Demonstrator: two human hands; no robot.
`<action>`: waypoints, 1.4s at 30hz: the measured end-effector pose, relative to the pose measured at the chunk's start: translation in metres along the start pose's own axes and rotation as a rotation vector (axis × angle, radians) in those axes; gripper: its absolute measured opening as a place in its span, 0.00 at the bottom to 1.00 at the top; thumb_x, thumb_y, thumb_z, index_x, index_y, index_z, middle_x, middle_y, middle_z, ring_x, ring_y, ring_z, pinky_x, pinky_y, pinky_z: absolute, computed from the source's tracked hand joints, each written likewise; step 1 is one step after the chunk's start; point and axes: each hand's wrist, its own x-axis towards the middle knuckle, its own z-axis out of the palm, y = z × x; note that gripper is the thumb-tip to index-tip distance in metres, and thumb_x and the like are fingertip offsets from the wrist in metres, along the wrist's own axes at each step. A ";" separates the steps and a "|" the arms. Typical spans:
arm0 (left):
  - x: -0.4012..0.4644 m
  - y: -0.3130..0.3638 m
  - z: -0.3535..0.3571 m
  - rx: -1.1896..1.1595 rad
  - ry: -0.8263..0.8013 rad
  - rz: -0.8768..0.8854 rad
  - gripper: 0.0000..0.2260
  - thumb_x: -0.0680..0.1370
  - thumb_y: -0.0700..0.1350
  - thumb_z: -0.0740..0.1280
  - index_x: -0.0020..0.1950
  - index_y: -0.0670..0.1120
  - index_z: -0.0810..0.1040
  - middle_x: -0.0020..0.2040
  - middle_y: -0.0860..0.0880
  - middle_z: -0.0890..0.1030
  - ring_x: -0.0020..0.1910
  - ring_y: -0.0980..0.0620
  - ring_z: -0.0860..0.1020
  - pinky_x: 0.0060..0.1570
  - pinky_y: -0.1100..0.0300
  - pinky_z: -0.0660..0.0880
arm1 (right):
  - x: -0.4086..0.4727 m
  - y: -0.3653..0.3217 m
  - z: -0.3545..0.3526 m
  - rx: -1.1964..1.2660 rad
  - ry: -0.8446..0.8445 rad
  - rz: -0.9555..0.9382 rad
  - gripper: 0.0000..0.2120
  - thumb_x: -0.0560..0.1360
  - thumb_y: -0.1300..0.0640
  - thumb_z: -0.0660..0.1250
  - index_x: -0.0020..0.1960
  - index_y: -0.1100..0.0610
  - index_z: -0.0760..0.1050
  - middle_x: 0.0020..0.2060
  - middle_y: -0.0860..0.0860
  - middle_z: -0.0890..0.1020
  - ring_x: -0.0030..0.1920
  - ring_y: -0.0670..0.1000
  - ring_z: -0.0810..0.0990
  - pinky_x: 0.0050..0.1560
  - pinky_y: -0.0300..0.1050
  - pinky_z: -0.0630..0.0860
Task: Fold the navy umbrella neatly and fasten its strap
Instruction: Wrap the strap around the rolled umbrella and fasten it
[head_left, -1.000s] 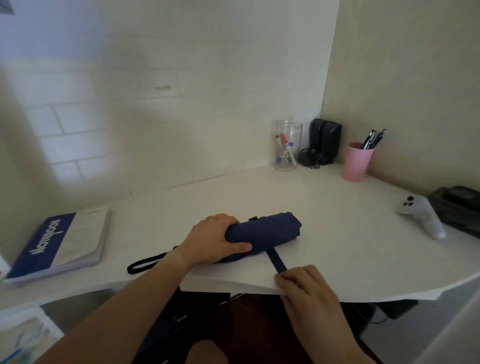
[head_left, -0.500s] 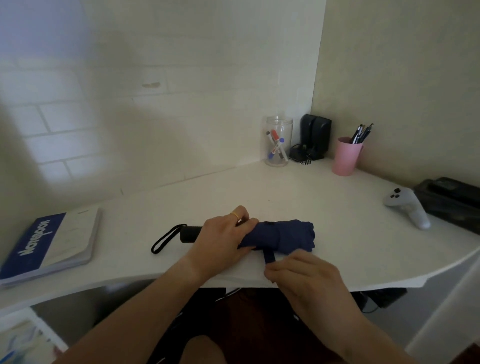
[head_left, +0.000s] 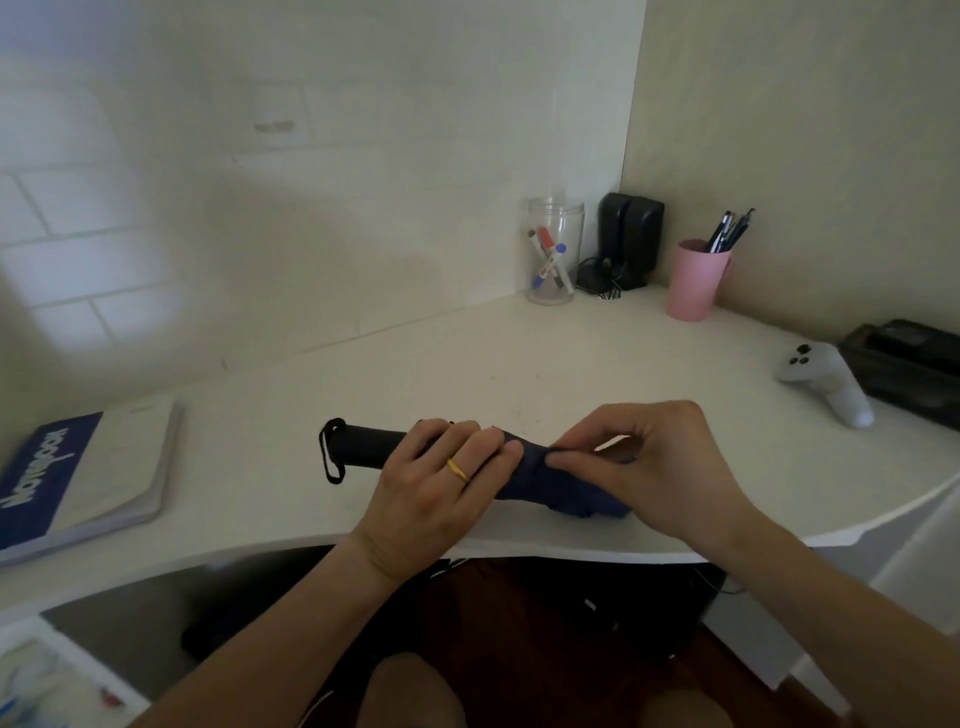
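The folded navy umbrella (head_left: 530, 475) lies across the white desk (head_left: 519, 364) near its front edge, black handle (head_left: 363, 447) and wrist loop pointing left. My left hand (head_left: 436, 478) grips the umbrella where handle meets canopy, fingers curled over the top. My right hand (head_left: 649, 462) sits over the canopy's right half, thumb and forefinger pinching at the navy fabric in the middle. The strap itself is hidden under my fingers.
A blue-and-white notebook (head_left: 72, 478) lies at the left. At the back corner stand a clear jar of markers (head_left: 553, 254), black speakers (head_left: 628, 239) and a pink pen cup (head_left: 696, 280). A white game controller (head_left: 826, 379) and a black box (head_left: 909, 364) are at the right.
My right hand rose from the hanging strap at the desk edge up onto the canopy. The strap no longer hangs down. My left hand slid towards the handle end.
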 end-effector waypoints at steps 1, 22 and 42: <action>-0.001 0.000 0.000 0.005 0.008 0.000 0.08 0.79 0.35 0.71 0.55 0.41 0.86 0.49 0.43 0.86 0.46 0.44 0.84 0.48 0.49 0.80 | 0.004 0.001 -0.001 0.020 -0.027 0.032 0.04 0.68 0.60 0.80 0.40 0.53 0.87 0.34 0.45 0.87 0.35 0.40 0.85 0.37 0.31 0.79; 0.012 -0.003 -0.006 -0.036 -0.185 -0.185 0.13 0.75 0.40 0.68 0.59 0.45 0.76 0.55 0.43 0.84 0.54 0.43 0.83 0.59 0.46 0.77 | 0.053 0.009 -0.011 -0.195 -0.793 0.174 0.14 0.65 0.51 0.80 0.48 0.52 0.83 0.38 0.47 0.87 0.40 0.48 0.85 0.48 0.49 0.83; 0.144 -0.010 -0.035 -1.475 -0.046 -1.688 0.18 0.66 0.54 0.81 0.46 0.42 0.85 0.44 0.44 0.89 0.45 0.44 0.86 0.49 0.49 0.84 | 0.029 -0.035 0.027 0.717 -0.147 0.398 0.22 0.72 0.62 0.76 0.63 0.53 0.74 0.39 0.57 0.86 0.36 0.57 0.84 0.37 0.50 0.81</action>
